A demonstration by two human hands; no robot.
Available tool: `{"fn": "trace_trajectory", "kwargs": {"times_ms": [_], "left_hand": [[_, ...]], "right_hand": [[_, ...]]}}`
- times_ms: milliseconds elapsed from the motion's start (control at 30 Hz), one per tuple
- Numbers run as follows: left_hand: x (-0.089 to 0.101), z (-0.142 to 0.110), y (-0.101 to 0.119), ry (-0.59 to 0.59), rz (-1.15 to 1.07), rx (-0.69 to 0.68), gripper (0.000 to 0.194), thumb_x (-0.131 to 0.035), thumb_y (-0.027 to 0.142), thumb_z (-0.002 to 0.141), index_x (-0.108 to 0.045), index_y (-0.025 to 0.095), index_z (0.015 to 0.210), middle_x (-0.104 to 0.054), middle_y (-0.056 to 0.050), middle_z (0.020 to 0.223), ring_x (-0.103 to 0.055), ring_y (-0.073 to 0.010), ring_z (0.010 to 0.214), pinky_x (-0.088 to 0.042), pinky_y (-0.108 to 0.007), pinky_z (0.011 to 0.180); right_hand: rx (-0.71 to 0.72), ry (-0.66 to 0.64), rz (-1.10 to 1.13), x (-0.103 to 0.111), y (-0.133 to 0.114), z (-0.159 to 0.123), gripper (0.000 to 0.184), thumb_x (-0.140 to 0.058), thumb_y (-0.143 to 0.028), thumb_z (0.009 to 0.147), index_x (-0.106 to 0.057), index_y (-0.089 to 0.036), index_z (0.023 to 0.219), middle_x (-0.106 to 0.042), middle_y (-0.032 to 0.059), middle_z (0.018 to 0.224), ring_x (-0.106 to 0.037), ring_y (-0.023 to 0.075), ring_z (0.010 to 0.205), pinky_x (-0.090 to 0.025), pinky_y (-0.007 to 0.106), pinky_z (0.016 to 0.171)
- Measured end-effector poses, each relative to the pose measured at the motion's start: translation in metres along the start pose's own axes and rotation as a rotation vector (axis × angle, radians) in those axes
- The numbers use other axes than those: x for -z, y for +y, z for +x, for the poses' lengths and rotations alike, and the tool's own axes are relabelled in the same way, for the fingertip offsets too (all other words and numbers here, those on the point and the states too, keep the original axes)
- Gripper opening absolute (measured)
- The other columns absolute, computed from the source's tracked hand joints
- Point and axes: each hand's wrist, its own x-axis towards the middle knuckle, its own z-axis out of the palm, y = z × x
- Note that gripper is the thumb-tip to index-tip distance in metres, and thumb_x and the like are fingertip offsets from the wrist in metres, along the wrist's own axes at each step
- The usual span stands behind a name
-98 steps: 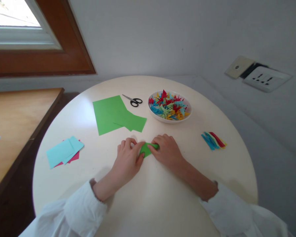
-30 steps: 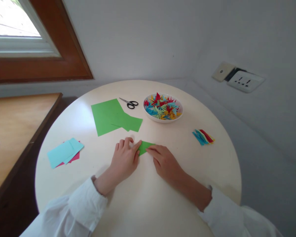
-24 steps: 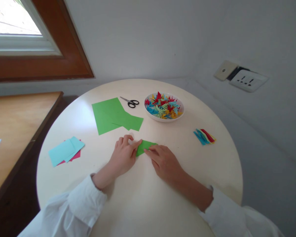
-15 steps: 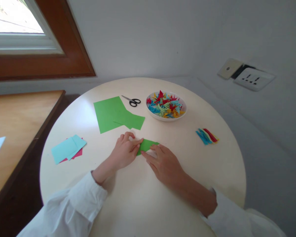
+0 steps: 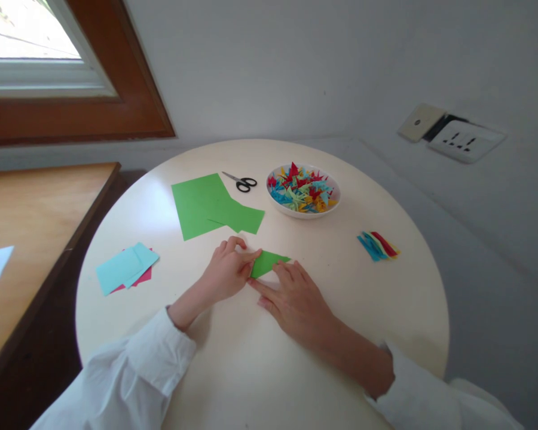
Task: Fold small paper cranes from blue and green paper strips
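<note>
The small green paper (image 5: 268, 263) lies around the middle of the round white worktop (image 5: 260, 376), between the two hands. Fingers of the left hand (image 5: 228, 270) hold its left edge; those of the right hand (image 5: 301, 304) are spread apart, tips at its near edge. Farther left lie larger green sheets (image 5: 201, 206) (black-handled scissors (image 5: 242, 184) just beside them); far right stands a white bowl (image 5: 302, 215) of colourful folded paper (image 5: 298, 190).

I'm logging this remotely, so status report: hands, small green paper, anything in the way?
Left hand at left end of small green paper. Right hand open, spread along its near side. Nothing seen blocking; larger green sheets lie beyond.
</note>
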Motion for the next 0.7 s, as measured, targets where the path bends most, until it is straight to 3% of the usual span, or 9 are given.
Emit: {"fn": "trace_trajectory", "kwargs": {"times_ms": [333,567,700], "left_hand": [[0.001,0.001,0.000,-0.002,-0.007,-0.010,0.037,-0.048,0.019,0.084,-0.061,0.027,0.118,-0.049,-0.010,0.103,-0.047,-0.0262,0.106,-0.040,-0.042,0.090],[0.000,0.000,-0.001,0.039,-0.036,-0.023,0.033,-0.049,0.024,0.085,-0.062,0.028,0.115,-0.049,-0.010,0.104,-0.051,-0.0253,0.100,-0.041,-0.044,0.088],[0.002,0.000,0.000,0.019,-0.026,-0.022,0.033,-0.052,0.031,0.085,-0.062,0.025,0.116,-0.049,-0.011,0.103,-0.048,-0.0269,0.105,-0.040,-0.045,0.090]], "right_hand": [[0.016,0.030,0.019,-0.004,0.002,-0.001,0.033,-0.053,-0.033,0.086,-0.058,-0.033,0.119,-0.059,0.0119,0.101,-0.050,0.0269,0.102,-0.037,0.048,0.092],[0.002,0.059,0.008,-0.010,0.008,-0.001,0.032,-0.053,-0.028,0.086,-0.059,-0.014,0.114,-0.061,0.0138,0.103,-0.053,0.0255,0.100,-0.041,0.044,0.091],[0.001,0.058,0.020,-0.009,0.010,0.000,0.028,-0.049,-0.025,0.088,-0.059,-0.012,0.111,-0.062,0.0132,0.099,-0.054,0.0247,0.100,-0.041,0.041,0.090]]}}
